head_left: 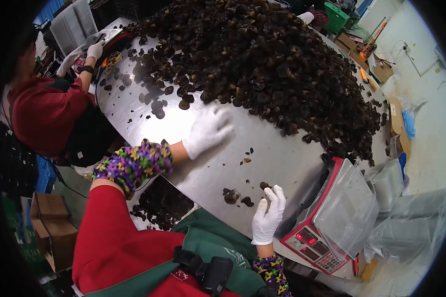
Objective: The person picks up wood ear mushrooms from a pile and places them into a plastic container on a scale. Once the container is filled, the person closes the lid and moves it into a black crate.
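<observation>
My left hand, in a white glove, is low over the bare metal table, just short of the edge of a large pile of dark brown, cap-like pieces resembling dried mushrooms. Its fingers look apart and slightly blurred, and I see nothing in them. At the near edge of the table, my gloved right hand is raised with thumb and fingers apart. A small dark piece shows just beyond its fingertips. Left of it lie a brownish piece and a smaller dark piece.
A red-framed digital scale with a clear plastic tub stands at right. Below the table edge is a container of dark bits. At left, a co-worker in a red sleeve works at the table. Cardboard boxes stand at lower left.
</observation>
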The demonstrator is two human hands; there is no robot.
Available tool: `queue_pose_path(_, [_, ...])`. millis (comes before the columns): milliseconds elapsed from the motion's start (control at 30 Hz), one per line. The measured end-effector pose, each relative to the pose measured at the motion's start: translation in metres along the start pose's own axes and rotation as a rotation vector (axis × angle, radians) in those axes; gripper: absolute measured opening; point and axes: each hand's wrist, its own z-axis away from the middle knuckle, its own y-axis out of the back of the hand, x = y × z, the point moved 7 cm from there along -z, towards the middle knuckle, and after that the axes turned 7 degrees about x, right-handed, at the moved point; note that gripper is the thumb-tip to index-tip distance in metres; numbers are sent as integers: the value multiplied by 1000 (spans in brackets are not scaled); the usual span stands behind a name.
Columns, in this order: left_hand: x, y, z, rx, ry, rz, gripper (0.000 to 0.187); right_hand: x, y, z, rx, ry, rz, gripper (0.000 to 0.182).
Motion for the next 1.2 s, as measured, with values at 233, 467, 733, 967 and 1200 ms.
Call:
queue_pose_path(233, [50,11,40,-55,-88,182,46,-3,0,1,0,21,32,26])
queue_pose_path(467, [63,-11,19,-294,-191,289,58,2,1,1,17,15,28,29])
queue_pose_path(733, [30,-14,-11,160,-40,-191,59,-2,1,1,21,20,29,27])
queue_pose_path(967, [31,-29,-5,-18,-97,-142,58,0,0,1,31,1,13,27])
queue_pose_path(1200, [23,-2,-7,160,22,-66,50,0,-1,0,18,31,31,27])
